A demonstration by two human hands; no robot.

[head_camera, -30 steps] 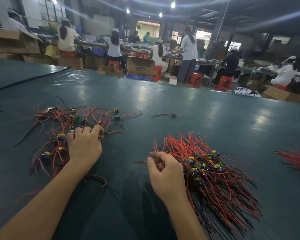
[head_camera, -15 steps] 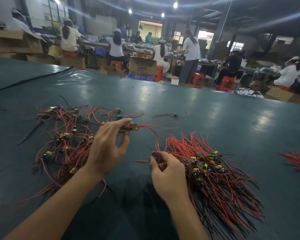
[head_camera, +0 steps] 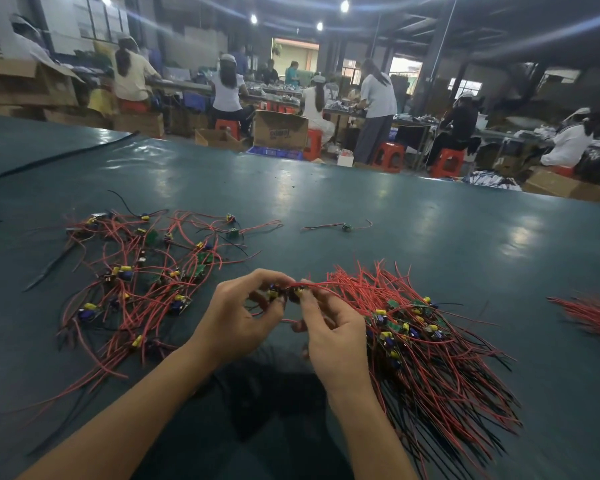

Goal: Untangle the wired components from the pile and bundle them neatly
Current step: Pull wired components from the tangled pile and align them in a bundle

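Observation:
A loose tangled pile (head_camera: 142,271) of small circuit boards with red and black wires lies on the left of the dark green table (head_camera: 413,230). A neater bundle (head_camera: 426,341) of the same wired components fans out on the right. Between them, just above the table, my left hand (head_camera: 236,317) and my right hand (head_camera: 329,337) meet and both pinch one small wired component (head_camera: 284,292), whose red wires trail right over the bundle.
One stray wired component (head_camera: 345,226) lies farther back at the centre. More red wires (head_camera: 589,317) lie at the right edge. A black cable (head_camera: 59,157) runs across the far left. Beyond the table's far edge are seated workers, cardboard boxes (head_camera: 279,129) and red stools.
My left hand lifted one component out of the tangled pile and carried it right. My right hand left the bundle's edge and now pinches the same component with it.

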